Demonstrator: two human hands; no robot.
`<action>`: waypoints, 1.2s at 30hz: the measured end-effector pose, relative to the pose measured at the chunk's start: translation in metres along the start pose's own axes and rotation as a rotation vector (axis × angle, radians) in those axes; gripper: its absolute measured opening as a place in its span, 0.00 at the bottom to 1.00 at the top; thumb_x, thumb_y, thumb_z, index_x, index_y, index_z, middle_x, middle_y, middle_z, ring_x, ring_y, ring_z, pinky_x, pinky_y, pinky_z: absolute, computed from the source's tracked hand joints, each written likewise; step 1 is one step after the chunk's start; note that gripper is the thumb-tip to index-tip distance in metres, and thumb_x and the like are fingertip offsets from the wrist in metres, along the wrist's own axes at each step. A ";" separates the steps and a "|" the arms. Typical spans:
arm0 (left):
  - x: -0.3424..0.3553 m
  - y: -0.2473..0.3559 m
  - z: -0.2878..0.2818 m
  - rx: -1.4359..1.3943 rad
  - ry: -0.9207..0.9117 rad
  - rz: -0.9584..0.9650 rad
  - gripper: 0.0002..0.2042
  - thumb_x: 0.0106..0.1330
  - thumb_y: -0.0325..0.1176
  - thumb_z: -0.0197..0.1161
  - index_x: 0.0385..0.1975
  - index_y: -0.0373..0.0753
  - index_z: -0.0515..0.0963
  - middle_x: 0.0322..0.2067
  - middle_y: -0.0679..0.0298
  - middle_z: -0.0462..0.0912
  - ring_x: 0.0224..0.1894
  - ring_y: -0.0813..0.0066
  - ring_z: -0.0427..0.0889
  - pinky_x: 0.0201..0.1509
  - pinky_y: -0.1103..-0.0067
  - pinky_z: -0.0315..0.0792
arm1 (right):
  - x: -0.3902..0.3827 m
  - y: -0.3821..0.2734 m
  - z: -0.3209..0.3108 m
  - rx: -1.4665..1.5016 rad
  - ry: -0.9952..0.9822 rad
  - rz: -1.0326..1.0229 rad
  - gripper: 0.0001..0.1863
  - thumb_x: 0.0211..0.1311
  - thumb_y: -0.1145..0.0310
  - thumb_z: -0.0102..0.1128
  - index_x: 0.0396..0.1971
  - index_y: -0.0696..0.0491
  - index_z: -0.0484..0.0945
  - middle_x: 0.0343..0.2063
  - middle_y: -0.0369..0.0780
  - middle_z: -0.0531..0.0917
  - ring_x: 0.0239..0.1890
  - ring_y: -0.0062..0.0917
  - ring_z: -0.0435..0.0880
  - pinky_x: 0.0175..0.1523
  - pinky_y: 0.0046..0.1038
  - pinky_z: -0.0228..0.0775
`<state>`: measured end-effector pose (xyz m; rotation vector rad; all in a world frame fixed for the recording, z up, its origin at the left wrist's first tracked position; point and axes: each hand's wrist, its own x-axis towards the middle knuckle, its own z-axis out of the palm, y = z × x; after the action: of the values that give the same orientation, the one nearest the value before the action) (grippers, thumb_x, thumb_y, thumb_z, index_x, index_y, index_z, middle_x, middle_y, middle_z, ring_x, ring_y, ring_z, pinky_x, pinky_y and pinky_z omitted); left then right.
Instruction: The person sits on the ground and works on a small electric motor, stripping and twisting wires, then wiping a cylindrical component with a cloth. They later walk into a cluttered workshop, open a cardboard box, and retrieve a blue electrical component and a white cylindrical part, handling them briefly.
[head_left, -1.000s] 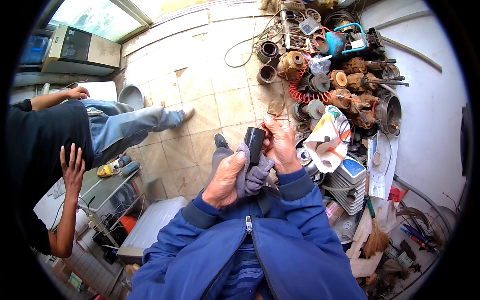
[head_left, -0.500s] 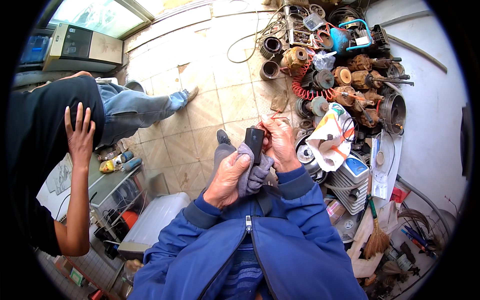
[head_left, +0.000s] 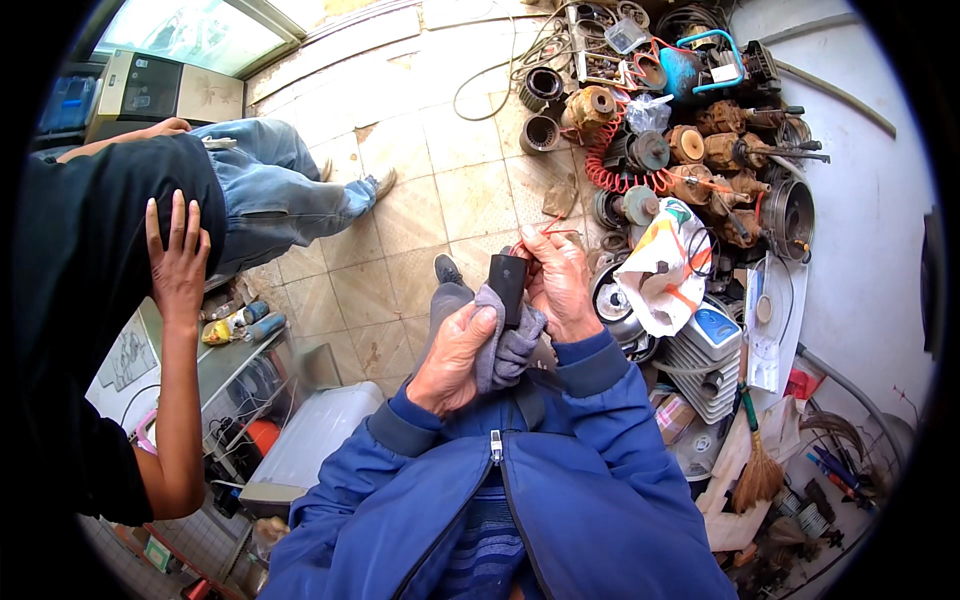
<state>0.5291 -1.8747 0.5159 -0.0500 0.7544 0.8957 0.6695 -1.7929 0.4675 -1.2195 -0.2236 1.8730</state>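
Black smooth cylindrical part (head_left: 509, 284) projects beyond left hand (head_left: 450, 365), its grip holding grey folded cloth (head_left: 508, 352) around the near end; right hand (head_left: 562, 288) pinches thin red wire (head_left: 568, 232).

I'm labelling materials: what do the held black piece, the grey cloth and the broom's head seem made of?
Black piece: probably plastic, perhaps coated metal; smooth, with a soft sheen.
Grey cloth: soft textile, fibre unclear; matte, bunched folds.
Broom head: seemingly straw or plant fibre; dry, tan, splayed bristles.

Two bare hands (head_left: 450, 365) (head_left: 562, 285), one black cylinder (head_left: 508, 288) and one grey cloth (head_left: 513, 352) sit mid-frame, one broom (head_left: 760, 476) lower right, one co-worker (head_left: 120, 250) left.
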 end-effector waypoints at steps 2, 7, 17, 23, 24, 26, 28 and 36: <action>-0.001 -0.001 0.000 -0.012 -0.008 -0.005 0.25 0.71 0.49 0.61 0.56 0.35 0.69 0.43 0.59 0.82 0.36 0.74 0.82 0.36 0.79 0.78 | -0.001 -0.001 -0.001 -0.006 0.004 -0.005 0.09 0.68 0.66 0.61 0.31 0.56 0.77 0.23 0.36 0.82 0.22 0.18 0.79 0.29 0.21 0.73; -0.002 -0.002 0.000 -0.004 0.000 -0.002 0.24 0.72 0.48 0.59 0.57 0.34 0.70 0.43 0.58 0.82 0.35 0.74 0.82 0.36 0.78 0.79 | -0.003 0.000 -0.002 -0.014 0.013 -0.004 0.09 0.68 0.66 0.62 0.30 0.55 0.77 0.23 0.36 0.82 0.22 0.17 0.79 0.29 0.21 0.73; -0.003 -0.003 0.001 -0.039 0.011 -0.021 0.24 0.73 0.48 0.58 0.57 0.34 0.70 0.42 0.58 0.82 0.34 0.74 0.82 0.35 0.78 0.79 | -0.005 0.002 -0.003 -0.024 0.008 -0.063 0.10 0.67 0.66 0.62 0.30 0.57 0.77 0.25 0.38 0.83 0.24 0.21 0.81 0.34 0.24 0.76; -0.004 -0.004 -0.002 0.098 0.013 0.004 0.26 0.75 0.51 0.50 0.60 0.35 0.68 0.41 0.61 0.81 0.34 0.75 0.81 0.35 0.79 0.77 | -0.009 0.002 0.002 0.003 -0.028 -0.079 0.09 0.67 0.67 0.63 0.31 0.58 0.78 0.26 0.40 0.84 0.27 0.22 0.83 0.36 0.25 0.78; -0.004 -0.003 -0.003 0.090 0.008 0.004 0.26 0.76 0.52 0.48 0.61 0.36 0.67 0.41 0.61 0.80 0.36 0.75 0.81 0.37 0.79 0.77 | -0.009 0.002 0.001 0.001 -0.040 -0.085 0.09 0.67 0.68 0.63 0.31 0.58 0.78 0.26 0.40 0.85 0.27 0.22 0.83 0.36 0.24 0.78; -0.003 0.000 0.001 0.070 0.015 0.014 0.26 0.76 0.52 0.45 0.62 0.36 0.66 0.44 0.61 0.79 0.39 0.76 0.81 0.41 0.79 0.77 | -0.010 0.004 0.001 -0.005 -0.060 -0.108 0.09 0.67 0.69 0.63 0.31 0.59 0.78 0.26 0.41 0.85 0.27 0.22 0.83 0.36 0.23 0.78; -0.005 0.004 0.012 0.042 0.041 0.032 0.26 0.76 0.51 0.44 0.63 0.36 0.65 0.47 0.62 0.78 0.43 0.76 0.80 0.46 0.78 0.76 | -0.011 0.006 0.001 -0.012 -0.075 -0.139 0.09 0.66 0.69 0.64 0.30 0.59 0.79 0.26 0.40 0.85 0.26 0.20 0.83 0.36 0.22 0.77; 0.000 -0.002 -0.005 0.261 0.104 0.083 0.24 0.77 0.45 0.42 0.63 0.34 0.65 0.49 0.62 0.77 0.46 0.77 0.79 0.49 0.79 0.75 | -0.023 0.006 0.013 -0.382 0.071 -0.433 0.09 0.66 0.71 0.64 0.27 0.59 0.80 0.23 0.36 0.84 0.26 0.14 0.79 0.35 0.19 0.73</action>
<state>0.5275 -1.8771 0.5114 0.1668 0.9711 0.8716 0.6592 -1.8095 0.4856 -1.3565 -0.7710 1.4439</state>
